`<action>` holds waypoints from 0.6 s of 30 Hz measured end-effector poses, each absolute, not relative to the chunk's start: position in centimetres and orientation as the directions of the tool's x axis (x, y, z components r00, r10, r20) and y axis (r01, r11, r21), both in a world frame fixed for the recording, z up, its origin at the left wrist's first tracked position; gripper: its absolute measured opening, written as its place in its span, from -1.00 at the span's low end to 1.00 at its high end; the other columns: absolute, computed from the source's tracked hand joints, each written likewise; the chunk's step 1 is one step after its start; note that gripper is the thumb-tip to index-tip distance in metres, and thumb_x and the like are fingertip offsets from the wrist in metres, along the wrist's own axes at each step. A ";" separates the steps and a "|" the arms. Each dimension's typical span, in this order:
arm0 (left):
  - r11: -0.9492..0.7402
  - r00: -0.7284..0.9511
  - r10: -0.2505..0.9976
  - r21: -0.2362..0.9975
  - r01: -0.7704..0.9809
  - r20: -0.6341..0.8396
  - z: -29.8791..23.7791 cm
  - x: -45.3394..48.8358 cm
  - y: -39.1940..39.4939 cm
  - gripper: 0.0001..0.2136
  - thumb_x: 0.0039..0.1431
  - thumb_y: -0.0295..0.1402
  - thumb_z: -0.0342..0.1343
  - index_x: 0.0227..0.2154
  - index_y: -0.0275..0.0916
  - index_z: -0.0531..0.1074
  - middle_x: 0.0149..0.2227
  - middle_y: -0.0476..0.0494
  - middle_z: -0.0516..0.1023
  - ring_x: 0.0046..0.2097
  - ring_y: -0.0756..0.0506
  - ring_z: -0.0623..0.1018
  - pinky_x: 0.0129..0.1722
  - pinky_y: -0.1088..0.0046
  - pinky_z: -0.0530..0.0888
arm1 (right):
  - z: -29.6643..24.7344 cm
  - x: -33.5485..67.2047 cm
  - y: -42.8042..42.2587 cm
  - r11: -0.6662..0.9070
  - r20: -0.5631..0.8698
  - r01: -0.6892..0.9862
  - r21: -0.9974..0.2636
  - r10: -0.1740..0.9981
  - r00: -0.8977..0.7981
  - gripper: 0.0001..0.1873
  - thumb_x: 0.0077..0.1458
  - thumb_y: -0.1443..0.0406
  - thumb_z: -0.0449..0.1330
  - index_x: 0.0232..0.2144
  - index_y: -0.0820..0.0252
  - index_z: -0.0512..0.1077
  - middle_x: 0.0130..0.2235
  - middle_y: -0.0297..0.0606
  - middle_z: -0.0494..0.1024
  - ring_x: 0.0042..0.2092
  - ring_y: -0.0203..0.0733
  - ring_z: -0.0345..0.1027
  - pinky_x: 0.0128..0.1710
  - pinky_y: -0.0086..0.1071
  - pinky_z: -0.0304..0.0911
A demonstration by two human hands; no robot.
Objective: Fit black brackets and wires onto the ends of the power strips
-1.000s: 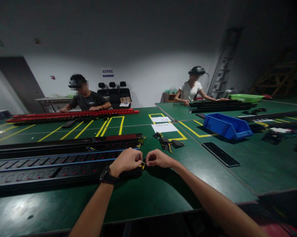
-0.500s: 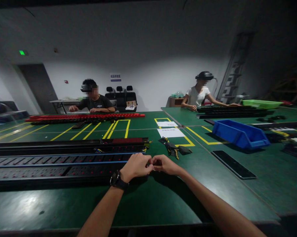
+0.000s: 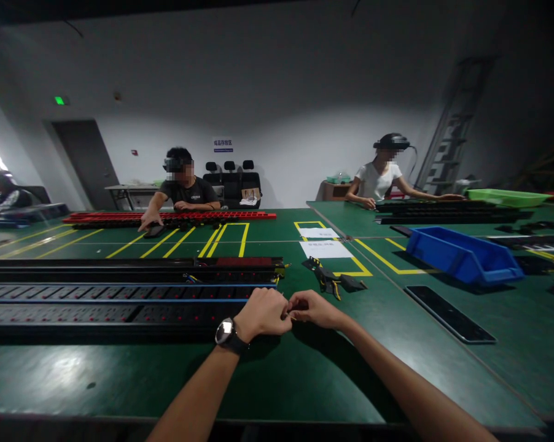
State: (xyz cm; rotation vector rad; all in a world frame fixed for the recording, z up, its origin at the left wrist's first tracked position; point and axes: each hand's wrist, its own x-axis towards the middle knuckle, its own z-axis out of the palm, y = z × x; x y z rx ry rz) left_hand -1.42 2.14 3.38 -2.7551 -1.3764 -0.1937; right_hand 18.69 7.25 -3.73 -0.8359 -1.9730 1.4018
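My left hand (image 3: 264, 313), with a watch (image 3: 225, 332) on its wrist, is closed at the right end of a long black strip with a row of sockets and small red dots (image 3: 175, 314). My right hand (image 3: 314, 309) meets it there, thumb and fingers pinched together. Whatever lies between the fingertips is small and mostly hidden; a yellowish speck shows. Just behind my hands runs a blue-edged strip (image 3: 120, 293), and behind that a dark rail (image 3: 134, 268) with short wires at its end. Small black parts with yellow wires (image 3: 328, 280) lie beyond my right hand.
To the right are a phone (image 3: 449, 314) and a blue bin (image 3: 464, 256). Two paper sheets (image 3: 325, 249) lie on the green table (image 3: 351, 368). Across it, one person (image 3: 191, 193) sits by red rails (image 3: 212, 216), another (image 3: 379, 184) by black rails (image 3: 447, 212) and a green tray (image 3: 510, 197).
My hands stay together at the strip's end, their fingers shifting slightly; my left wrist has turned a little. The view has swung slightly left. The person across on the left has reached toward a dark object.
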 end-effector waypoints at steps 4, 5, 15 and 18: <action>-0.602 0.601 0.787 -0.039 0.798 0.143 3.8 -1.0 1.7 -0.82 0.06 -0.27 0.10 -0.45 -0.22 0.56 -0.39 -0.23 0.62 -0.30 -0.22 0.61 -0.38 0.37 0.37 | -3.8 18.7 7.3 0.256 0.089 0.175 -0.951 0.765 -0.638 -0.65 -0.05 0.11 0.38 -0.33 0.26 0.49 -0.42 -0.30 0.54 -0.44 -0.30 0.30 -0.43 -0.43 0.17; -0.603 0.604 0.784 -0.053 0.796 0.144 3.9 -0.9 1.6 -0.81 0.07 -0.27 0.09 -0.43 -0.23 0.56 -0.37 -0.25 0.62 -0.29 -0.23 0.61 -0.38 0.36 0.38 | -3.9 18.8 7.3 0.259 0.088 0.183 -0.948 0.768 -0.634 -0.66 -0.05 0.11 0.38 -0.33 0.26 0.49 -0.43 -0.31 0.53 -0.44 -0.30 0.30 -0.43 -0.43 0.16; -0.593 0.600 0.789 -0.092 0.800 0.132 3.5 -0.3 1.3 -0.76 0.10 -0.28 0.06 -0.33 -0.29 0.57 -0.29 -0.33 0.62 -0.28 -0.24 0.61 -0.30 0.31 0.45 | -3.4 18.8 7.2 0.312 0.099 0.216 -0.925 0.749 -0.655 -0.63 -0.04 0.04 0.37 -0.41 0.25 0.49 -0.48 -0.36 0.46 -0.46 -0.30 0.24 -0.44 -0.43 0.11; -0.598 0.605 0.787 -0.093 0.796 0.121 3.6 -0.4 1.4 -0.76 0.10 -0.29 0.06 -0.33 -0.28 0.58 -0.28 -0.33 0.62 -0.28 -0.25 0.60 -0.29 0.29 0.45 | -3.3 18.9 7.3 0.337 0.107 0.218 -0.916 0.729 -0.676 -0.64 0.00 0.05 0.35 -0.42 0.25 0.50 -0.49 -0.36 0.45 -0.45 -0.31 0.23 -0.43 -0.44 0.11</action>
